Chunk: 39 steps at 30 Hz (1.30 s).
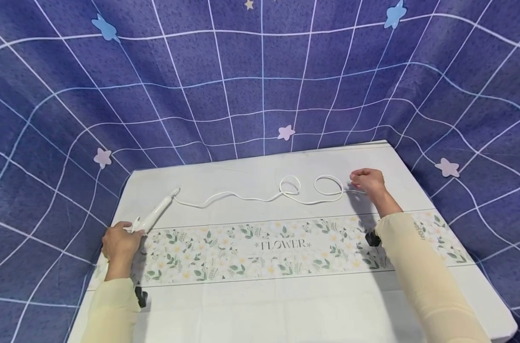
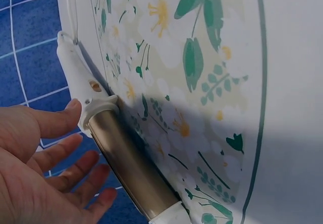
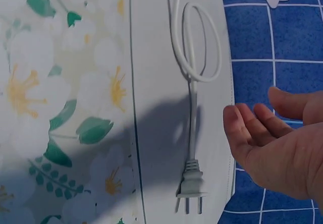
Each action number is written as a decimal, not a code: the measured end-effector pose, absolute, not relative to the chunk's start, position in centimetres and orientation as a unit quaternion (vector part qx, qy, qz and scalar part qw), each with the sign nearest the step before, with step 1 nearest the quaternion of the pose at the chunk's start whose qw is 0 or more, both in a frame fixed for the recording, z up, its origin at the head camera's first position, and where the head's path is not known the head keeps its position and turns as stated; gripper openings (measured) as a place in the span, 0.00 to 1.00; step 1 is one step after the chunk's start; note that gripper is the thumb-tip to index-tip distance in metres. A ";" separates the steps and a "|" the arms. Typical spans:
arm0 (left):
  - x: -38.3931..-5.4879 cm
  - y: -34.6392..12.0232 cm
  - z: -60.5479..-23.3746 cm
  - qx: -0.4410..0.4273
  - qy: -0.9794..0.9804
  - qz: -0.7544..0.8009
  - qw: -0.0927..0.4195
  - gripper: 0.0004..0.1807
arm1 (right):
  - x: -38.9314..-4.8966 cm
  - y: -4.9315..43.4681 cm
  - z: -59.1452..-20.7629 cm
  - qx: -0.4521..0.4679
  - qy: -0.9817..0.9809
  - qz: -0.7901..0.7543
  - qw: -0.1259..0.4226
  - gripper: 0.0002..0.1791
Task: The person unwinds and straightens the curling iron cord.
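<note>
A curling iron point(image 1: 157, 213) with a white handle and a gold barrel point(image 2: 132, 158) lies slantwise at the table's left side. My left hand point(image 1: 120, 243) is beside it, fingers spread; in the left wrist view the thumb tip comes right at the handle's lower end. From the handle tip a white cord point(image 1: 229, 193) runs rightward across the table, with two loops near its right part. Over the cord's right end hovers my right hand point(image 1: 370, 183), fingers loosely bent and holding nothing. Below the loop in the right wrist view lies the two-pin plug point(image 3: 192, 183).
A white table cover point(image 1: 260, 309) bears a floral band point(image 1: 225, 255) with the word FLOWER across its middle. Blue grid-patterned curtains point(image 1: 242, 95) with star shapes surround the back and both sides. Each forearm has a black device near the cuff.
</note>
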State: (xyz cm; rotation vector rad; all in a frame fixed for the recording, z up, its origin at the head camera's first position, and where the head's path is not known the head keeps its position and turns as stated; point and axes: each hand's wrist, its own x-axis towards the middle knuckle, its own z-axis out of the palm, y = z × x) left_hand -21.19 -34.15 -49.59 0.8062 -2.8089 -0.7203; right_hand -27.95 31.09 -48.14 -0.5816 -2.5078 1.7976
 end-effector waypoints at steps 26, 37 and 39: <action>-21.4 -34.2 -49.8 0.274 -0.932 -0.231 0.056 0.25 | -28.5 33.2 -49.6 -0.091 -0.952 0.280 -0.088 0.09; -21.3 -34.4 -49.8 0.282 -0.929 -0.237 0.044 0.25 | -28.4 33.8 -50.4 -0.085 -0.951 0.281 -0.099 0.06; -21.3 -34.6 -49.8 0.281 -0.929 -0.237 0.045 0.25 | -28.5 33.8 -50.5 -0.070 -0.954 0.270 -0.111 0.06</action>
